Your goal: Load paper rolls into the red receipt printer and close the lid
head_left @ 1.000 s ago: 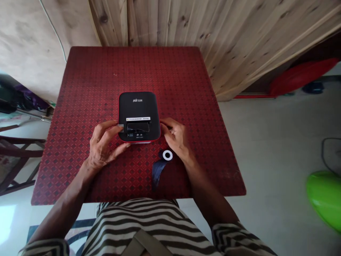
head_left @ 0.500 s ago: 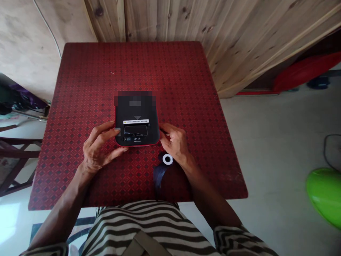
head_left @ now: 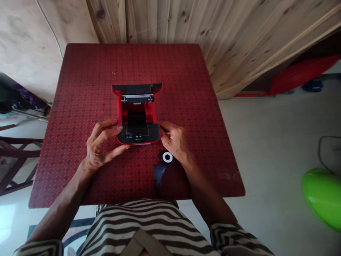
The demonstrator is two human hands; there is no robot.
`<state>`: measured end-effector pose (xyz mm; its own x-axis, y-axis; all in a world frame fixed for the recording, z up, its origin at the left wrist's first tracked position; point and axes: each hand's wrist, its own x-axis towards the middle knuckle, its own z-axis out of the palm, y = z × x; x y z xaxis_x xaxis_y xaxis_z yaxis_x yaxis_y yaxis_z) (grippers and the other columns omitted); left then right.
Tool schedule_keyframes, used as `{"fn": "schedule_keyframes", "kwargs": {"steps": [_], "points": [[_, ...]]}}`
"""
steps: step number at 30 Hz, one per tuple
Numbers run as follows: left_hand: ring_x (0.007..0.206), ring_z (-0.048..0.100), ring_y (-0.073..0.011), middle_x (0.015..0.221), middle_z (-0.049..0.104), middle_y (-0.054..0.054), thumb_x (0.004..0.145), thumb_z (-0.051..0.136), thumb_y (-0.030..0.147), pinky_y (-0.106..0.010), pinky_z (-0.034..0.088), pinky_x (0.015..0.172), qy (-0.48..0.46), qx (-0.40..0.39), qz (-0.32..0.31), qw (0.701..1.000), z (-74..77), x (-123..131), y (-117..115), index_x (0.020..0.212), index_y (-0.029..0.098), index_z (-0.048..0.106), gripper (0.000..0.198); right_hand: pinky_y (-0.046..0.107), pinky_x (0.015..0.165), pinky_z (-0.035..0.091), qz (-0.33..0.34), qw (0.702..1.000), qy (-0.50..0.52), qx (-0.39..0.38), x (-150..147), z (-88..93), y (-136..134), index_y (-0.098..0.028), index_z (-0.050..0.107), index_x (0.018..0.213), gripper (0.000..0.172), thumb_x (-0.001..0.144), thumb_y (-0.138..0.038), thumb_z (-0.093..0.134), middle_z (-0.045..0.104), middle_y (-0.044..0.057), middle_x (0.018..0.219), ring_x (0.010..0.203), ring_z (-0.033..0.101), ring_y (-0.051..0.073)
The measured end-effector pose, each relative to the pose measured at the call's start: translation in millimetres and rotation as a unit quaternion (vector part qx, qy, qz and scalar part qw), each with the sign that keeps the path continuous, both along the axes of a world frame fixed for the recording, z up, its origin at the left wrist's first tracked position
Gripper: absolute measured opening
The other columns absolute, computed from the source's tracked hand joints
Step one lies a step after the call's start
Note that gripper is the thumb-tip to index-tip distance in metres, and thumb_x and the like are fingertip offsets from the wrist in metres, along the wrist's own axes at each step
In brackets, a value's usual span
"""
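A red and black label printer (head_left: 138,137) sits on the table with its lid (head_left: 136,89) raised at the back. Inside its red bay a dark roll (head_left: 136,116) shows, with a dark strip lying over the front slot. My left hand (head_left: 99,144) grips the printer's left front corner, fingers on the grey latch at the side and thumb at the front edge. On the opposite side my right hand (head_left: 174,140) is closed against the right edge. Near my right wrist a small roll with a white core (head_left: 167,157) stands with a dark strip trailing from it.
The table (head_left: 176,67) has a red patterned cover and meets a wooden plank wall (head_left: 165,21). A dark wooden chair (head_left: 18,153) stands at the left. On the floor at the right is a bright green object (head_left: 323,197).
The printer's lid has swung up and back, so the red inside now shows. Both hands have stayed at the printer's sides, and the small roll has not moved.
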<state>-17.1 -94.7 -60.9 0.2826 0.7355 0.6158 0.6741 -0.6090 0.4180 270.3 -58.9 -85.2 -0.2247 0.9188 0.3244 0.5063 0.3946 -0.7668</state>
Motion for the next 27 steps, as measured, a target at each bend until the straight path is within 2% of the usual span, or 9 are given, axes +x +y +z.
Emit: {"fn": "schedule_keyframes", "kwargs": {"steps": [4, 5, 7, 9, 11, 14, 18, 23, 27], "points": [[0.119, 0.072, -0.0253, 0.130, 0.069, -0.010, 0.089, 0.085, 0.046, -0.044, 0.065, 0.100, -0.015, 0.015, -0.004, 1.000, -4.4, 3.4, 0.0, 0.133, 0.025, 0.061, 0.055, 0.035, 0.089, 0.064, -0.059, 0.992, -0.033, 0.108, 4.4, 29.7, 3.6, -0.021, 0.080, 0.112, 0.022, 0.102, -0.016, 0.061, 0.085, 0.007, 0.106, 0.097, 0.080, 0.021], [0.120, 0.072, -0.0255, 0.130, 0.069, -0.011, 0.089, 0.085, 0.046, -0.044, 0.065, 0.101, -0.013, 0.019, -0.005, 1.000, -5.1, 4.0, -0.3, 0.135, 0.025, 0.060, 0.056, 0.036, 0.092, 0.063, -0.056, 0.988, -0.054, 0.136, 2.5, 40.7, 5.6, -0.021, 0.080, 0.113, 0.022, 0.104, -0.017, 0.060, 0.084, 0.008, 0.107, 0.098, 0.079, 0.020], [0.121, 0.071, -0.0259, 0.131, 0.068, -0.012, 0.090, 0.084, 0.045, -0.044, 0.065, 0.102, -0.004, 0.026, -0.006, 1.000, -6.6, 4.8, -1.3, 0.138, 0.024, 0.058, 0.058, 0.037, 0.098, 0.061, 0.003, 0.981, -0.110, 0.158, -8.0, 62.8, 12.4, -0.022, 0.079, 0.113, 0.021, 0.106, -0.019, 0.059, 0.083, 0.007, 0.110, 0.102, 0.077, 0.020], [0.123, 0.070, -0.0262, 0.133, 0.067, -0.013, 0.091, 0.083, 0.044, -0.044, 0.064, 0.103, 0.005, 0.029, -0.005, 1.000, -8.4, 5.3, -2.6, 0.141, 0.023, 0.056, 0.060, 0.038, 0.102, 0.059, 0.097, 0.967, -0.199, 0.128, -26.5, 81.2, 23.4, -0.020, 0.079, 0.110, 0.020, 0.106, -0.017, 0.059, 0.082, 0.008, 0.114, 0.107, 0.075, 0.021], [0.125, 0.069, -0.0265, 0.135, 0.066, -0.013, 0.091, 0.083, 0.045, -0.044, 0.064, 0.105, 0.009, 0.028, 0.002, 1.000, -10.8, 6.4, -3.9, 0.145, 0.023, 0.054, 0.065, 0.037, 0.102, 0.057, 0.161, 0.935, -0.308, 0.073, -48.8, 93.6, 36.9, -0.015, 0.078, 0.110, 0.023, 0.105, -0.011, 0.057, 0.081, 0.012, 0.115, 0.109, 0.074, 0.023], [0.131, 0.066, -0.0291, 0.142, 0.062, -0.016, 0.090, 0.083, 0.051, -0.047, 0.063, 0.109, 0.010, 0.017, 0.008, 1.000, -15.3, 9.6, -4.5, 0.154, 0.024, 0.047, 0.079, 0.036, 0.094, 0.056, 0.183, 0.885, -0.428, 0.004, -77.5, 103.1, 55.7, -0.009, 0.076, 0.118, 0.027, 0.103, -0.006, 0.054, 0.080, 0.018, 0.118, 0.108, 0.076, 0.027], [0.143, 0.059, -0.0323, 0.153, 0.055, -0.020, 0.093, 0.078, 0.053, -0.051, 0.060, 0.115, 0.005, -0.008, 0.007, 1.000, -20.9, 13.4, -3.2, 0.160, 0.024, 0.042, 0.082, 0.038, 0.087, 0.056, 0.199, 0.849, -0.488, -0.041, -91.2, 107.1, 69.0, -0.008, 0.079, 0.116, 0.029, 0.103, -0.008, 0.053, 0.081, 0.022, 0.115, 0.103, 0.078, 0.030], [0.143, 0.060, -0.0317, 0.156, 0.054, -0.019, 0.094, 0.077, 0.051, -0.050, 0.061, 0.115, -0.007, -0.020, -0.004, 1.000, -25.1, 13.4, -3.1, 0.161, 0.025, 0.040, 0.081, 0.038, 0.090, 0.055, 0.213, 0.865, -0.453, -0.034, -82.0, 106.4, 70.1, -0.011, 0.078, 0.116, 0.024, 0.100, -0.011, 0.060, 0.081, 0.019, 0.115, 0.107, 0.076, 0.030], [0.141, 0.063, -0.0322, 0.156, 0.056, -0.018, 0.093, 0.077, 0.054, -0.051, 0.063, 0.113, -0.002, -0.019, 0.005, 1.000, -26.5, 12.6, -4.0, 0.160, 0.026, 0.040, 0.082, 0.040, 0.094, 0.055, 0.162, 0.902, -0.400, 0.001, -76.4, 106.4, 61.3, -0.014, 0.076, 0.115, 0.021, 0.097, -0.015, 0.067, 0.081, 0.015, 0.116, 0.108, 0.075, 0.029]]}}
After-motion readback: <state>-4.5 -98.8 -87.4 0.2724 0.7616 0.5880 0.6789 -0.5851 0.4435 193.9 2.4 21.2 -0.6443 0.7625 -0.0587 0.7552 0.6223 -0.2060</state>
